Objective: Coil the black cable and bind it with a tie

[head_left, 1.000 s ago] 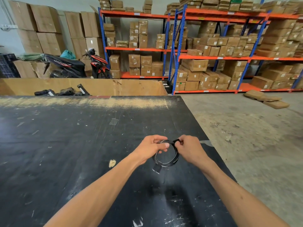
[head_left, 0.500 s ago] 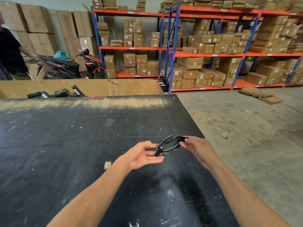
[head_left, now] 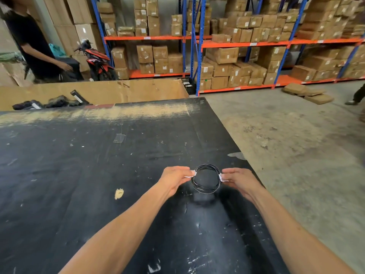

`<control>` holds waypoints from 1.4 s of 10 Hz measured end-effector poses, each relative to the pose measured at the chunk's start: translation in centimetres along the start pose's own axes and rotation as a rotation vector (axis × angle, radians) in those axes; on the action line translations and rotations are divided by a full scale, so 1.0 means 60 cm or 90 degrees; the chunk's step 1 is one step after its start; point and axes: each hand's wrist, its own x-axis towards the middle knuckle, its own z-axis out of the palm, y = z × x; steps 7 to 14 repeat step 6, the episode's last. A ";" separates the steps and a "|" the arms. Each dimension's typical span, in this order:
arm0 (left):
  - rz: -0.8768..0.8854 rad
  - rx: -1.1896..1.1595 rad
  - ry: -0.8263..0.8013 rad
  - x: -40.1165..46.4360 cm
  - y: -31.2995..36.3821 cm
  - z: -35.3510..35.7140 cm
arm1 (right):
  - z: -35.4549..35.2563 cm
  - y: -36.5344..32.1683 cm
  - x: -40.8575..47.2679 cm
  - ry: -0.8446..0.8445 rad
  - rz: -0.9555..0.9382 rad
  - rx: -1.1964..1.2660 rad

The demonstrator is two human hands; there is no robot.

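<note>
Our black cable (head_left: 205, 179) sits wound into a round coil above the black table (head_left: 79, 175), pinched at opposite sides: left hand (head_left: 173, 179) and right hand (head_left: 240, 179) each clamp a white tie (head_left: 221, 177). Binding looks underway; next we cinch both snug.

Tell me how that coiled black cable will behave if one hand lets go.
The coiled black cable looks thin and light, so it would likely dangle from the remaining hand. Pinched on both sides by the left hand and right hand, it holds a round shape; released, the loops may sag, though white ties seem to bind them.
</note>
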 end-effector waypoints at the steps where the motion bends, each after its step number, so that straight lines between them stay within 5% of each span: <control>1: -0.002 0.050 0.038 0.014 -0.011 0.010 | 0.005 0.008 0.019 0.038 -0.002 -0.044; 2: 0.008 0.129 0.098 0.033 -0.024 0.020 | 0.010 0.018 0.036 0.049 -0.009 -0.105; 4: 0.059 0.324 0.136 0.051 -0.044 0.032 | 0.010 0.040 0.057 0.140 -0.131 -0.473; 5: 0.093 0.427 0.119 0.050 -0.040 0.035 | 0.004 0.045 0.061 0.137 -0.132 -0.503; 14: 0.091 0.385 0.117 0.038 -0.034 0.030 | 0.000 0.058 0.050 0.153 -0.189 -0.478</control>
